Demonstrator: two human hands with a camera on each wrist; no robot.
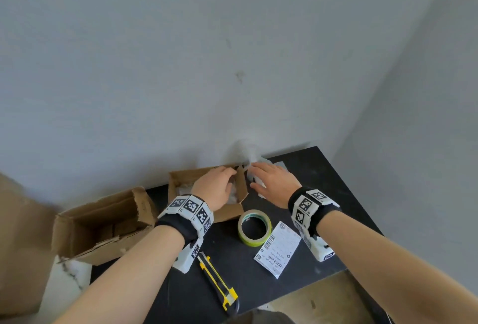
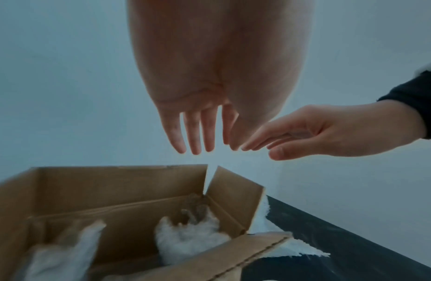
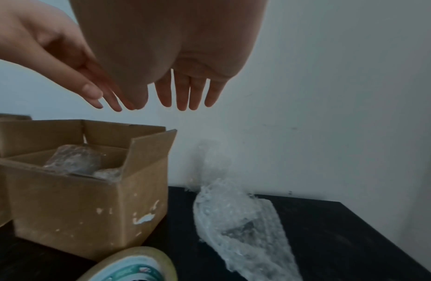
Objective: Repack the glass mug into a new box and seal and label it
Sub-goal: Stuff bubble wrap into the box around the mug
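A small open cardboard box (image 1: 178, 177) stands at the back of the black table (image 1: 323, 194). Inside lies a clear bubble-wrapped bundle (image 3: 73, 159); I cannot tell whether the glass mug is in it. My left hand (image 1: 225, 181) hovers over the box's right half with straight fingers (image 2: 195, 136), holding nothing. My right hand (image 1: 261, 179) hovers just right of the box, fingers (image 3: 182, 95) straight and empty, above a loose heap of bubble wrap (image 3: 238, 218). The two hands nearly touch at the fingertips above the box's right flap (image 2: 233, 192).
A roll of tape (image 1: 254, 226) lies in front of the box, with a white shipping label (image 1: 278, 247) to its right. A yellow utility knife (image 1: 218, 281) lies near the front edge. A larger torn cardboard box (image 1: 103, 223) stands open at the left. The wall is close behind.
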